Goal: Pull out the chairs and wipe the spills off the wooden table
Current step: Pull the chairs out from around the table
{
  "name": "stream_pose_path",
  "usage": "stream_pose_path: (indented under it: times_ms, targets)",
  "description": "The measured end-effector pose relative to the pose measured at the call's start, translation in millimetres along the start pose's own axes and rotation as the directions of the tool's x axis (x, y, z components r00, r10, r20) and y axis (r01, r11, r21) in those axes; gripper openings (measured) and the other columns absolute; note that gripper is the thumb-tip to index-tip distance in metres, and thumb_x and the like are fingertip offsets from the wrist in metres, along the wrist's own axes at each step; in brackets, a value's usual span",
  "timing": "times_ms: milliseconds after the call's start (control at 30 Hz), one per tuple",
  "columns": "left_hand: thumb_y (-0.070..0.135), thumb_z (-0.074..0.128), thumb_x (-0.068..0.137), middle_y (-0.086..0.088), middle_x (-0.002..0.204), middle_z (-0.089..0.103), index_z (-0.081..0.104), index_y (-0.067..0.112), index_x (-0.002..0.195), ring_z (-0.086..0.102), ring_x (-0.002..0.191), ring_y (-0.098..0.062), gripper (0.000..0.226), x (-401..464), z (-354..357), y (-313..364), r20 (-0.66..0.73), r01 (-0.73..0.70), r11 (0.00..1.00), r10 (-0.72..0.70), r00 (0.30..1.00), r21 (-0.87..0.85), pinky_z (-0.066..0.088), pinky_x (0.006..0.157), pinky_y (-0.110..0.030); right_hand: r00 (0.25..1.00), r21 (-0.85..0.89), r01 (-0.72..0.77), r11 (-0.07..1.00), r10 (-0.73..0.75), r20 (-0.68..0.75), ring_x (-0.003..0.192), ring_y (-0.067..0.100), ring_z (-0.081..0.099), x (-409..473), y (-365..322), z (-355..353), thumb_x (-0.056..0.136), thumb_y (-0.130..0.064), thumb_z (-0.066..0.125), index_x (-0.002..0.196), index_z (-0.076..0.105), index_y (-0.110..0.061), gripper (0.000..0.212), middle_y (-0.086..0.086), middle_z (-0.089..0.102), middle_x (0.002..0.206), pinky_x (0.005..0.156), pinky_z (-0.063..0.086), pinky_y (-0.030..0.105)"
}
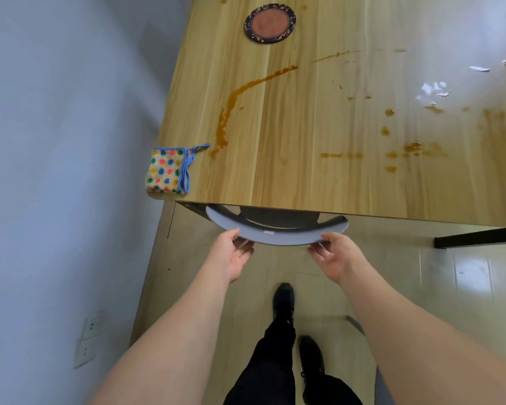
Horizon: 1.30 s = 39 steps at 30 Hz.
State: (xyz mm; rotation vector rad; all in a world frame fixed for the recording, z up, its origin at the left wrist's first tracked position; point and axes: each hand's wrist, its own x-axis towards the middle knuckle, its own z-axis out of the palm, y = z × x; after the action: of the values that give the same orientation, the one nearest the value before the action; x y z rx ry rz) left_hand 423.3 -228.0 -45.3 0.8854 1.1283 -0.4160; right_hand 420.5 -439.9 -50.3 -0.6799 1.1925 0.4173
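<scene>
Hidden: the chair is sitting mostly under the table; only its curved grey backrest and a bit of dark seat are showing past the near edge. Its legs are not visible.
Cut off: the table is running out of frame at the top and right; a dark shape at the right edge is too clipped to identify. Glare is washing out the far right of the tabletop.
Hard to tell: pale flecks in the glare could be wet patches or scraps; I cannot say which.
Left hand: gripping the backrest's left part, thumb on top, fingers curling underneath.
Right hand: gripping the backrest's right part the same way, thumb over the rim.
Chair vs hands: the backrest is spanning between both hands, just in front of the table edge.
Spills: a long orange-brown streak is arcing across the left half; scattered drops and smears are lying to the right.
Cloth: folded, polka-dotted, blue-trimmed, lying on the near left corner, well apart from both hands.
Coaster: round, dark-rimmed, lying at the far side.
Floor: dark shoes and trousers are showing between the forearms.
</scene>
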Motion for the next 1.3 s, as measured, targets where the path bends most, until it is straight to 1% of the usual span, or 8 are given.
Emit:
stream_pose_path:
  times_ms: [67,167,333,467,633,733,1033,1300]
  targets:
    - [0.018,0.049,0.102,-0.016,0.14,0.052,0.042,0.004,0.143,0.048,0.132,-0.035,0.044,-25.7,-10.4,-7.5,0.01,-0.05,0.993,0.049,0.999,0.11,0.037,0.113,-0.046,1.0,-0.11,0.013,0.994,-0.014,-0.002,0.126,0.031,0.052,-11.7,13.4,-9.2,0.096,-0.003,0.05,0.138,0.043,-0.001,0.042,0.016,0.051,0.136,0.105,0.043,0.044]
    - [0.023,0.041,0.105,-0.015,0.149,0.044,0.031,0.008,0.151,0.047,0.133,-0.034,0.05,-62.4,-43.1,-30.5,-0.022,-0.108,0.974,0.114,0.993,0.201,0.038,0.113,-0.045,0.999,-0.274,0.003,0.962,0.01,0.043,0.134,0.03,0.043,-35.1,42.7,-25.7,0.099,-0.009,0.044,0.146,0.034,-0.002,0.048,0.014,0.039,0.15,0.11,0.038,0.043]
    - [0.029,0.04,0.105,-0.013,0.151,0.043,0.031,0.011,0.153,0.047,0.133,-0.034,0.052,-107.5,-104.1,-79.5,-0.067,-0.11,0.962,0.13,0.989,0.249,0.04,0.11,-0.043,0.988,-0.475,-0.039,0.879,0.106,0.116,0.141,0.029,0.033,-73.3,95.3,-48.9,0.103,-0.013,0.036,0.147,0.032,0.001,0.046,0.016,0.033,0.153,0.115,0.03,0.04]
    - [0.029,0.04,0.105,-0.014,0.152,0.041,0.032,0.007,0.152,0.046,0.133,-0.035,0.052,-135.4,-157.1,-111.8,-0.109,-0.14,0.96,0.17,0.979,0.242,0.038,0.112,-0.044,0.984,-0.577,-0.012,0.817,0.113,0.139,0.139,0.028,0.038,-102.1,138.5,-70.7,0.102,-0.013,0.037,0.143,0.037,0.003,0.044,0.015,0.038,0.15,0.113,0.034,0.04]
    - [0.029,0.039,0.105,-0.013,0.151,0.043,0.034,0.007,0.151,0.049,0.131,-0.034,0.051,-160.7,-203.7,-145.4,-0.122,-0.154,0.962,0.185,0.975,0.227,0.04,0.106,-0.042,0.993,-0.652,0.024,0.758,0.059,0.105,0.129,0.029,0.049,-120.6,180.0,-105.5,0.1,-0.013,0.043,0.127,0.051,0.002,0.032,0.015,0.051,0.139,0.102,0.043,0.039]
    - [0.03,0.038,0.105,-0.013,0.152,0.042,0.033,0.007,0.151,0.047,0.133,-0.035,0.052,-175.3,-235.4,-178.1,-0.119,-0.131,0.971,0.157,0.98,0.2,0.038,0.109,-0.042,0.994,-0.676,0.028,0.737,0.052,0.097,0.125,0.029,0.052,-131.7,217.3,-128.9,0.099,-0.015,0.045,0.118,0.054,-0.003,0.024,0.014,0.054,0.135,0.093,0.045,0.038]
    - [0.03,0.036,0.106,-0.015,0.154,0.038,0.029,0.006,0.152,0.042,0.136,-0.036,0.053,-202.7,-324.2,-280.5,-0.165,-0.05,0.979,0.083,0.983,0.197,0.034,0.112,-0.042,0.991,-0.74,0.01,0.673,0.094,0.099,0.129,0.031,0.048,-159.5,294.1,-213.7,0.1,-0.013,0.043,0.133,0.049,0.001,0.037,0.013,0.049,0.142,0.106,0.038,0.042]
    - [0.029,0.036,0.106,-0.015,0.15,0.043,0.032,0.004,0.15,0.047,0.132,-0.036,0.051,-230.0,-306.1,-354.4,-0.16,-0.079,0.976,0.112,0.981,0.203,0.039,0.107,-0.042,0.992,-0.723,0.037,0.69,0.063,0.111,0.131,0.03,0.046,-178.5,278.0,-297.4,0.102,-0.014,0.039,0.138,0.044,0.001,0.039,0.013,0.046,0.145,0.107,0.038,0.042]
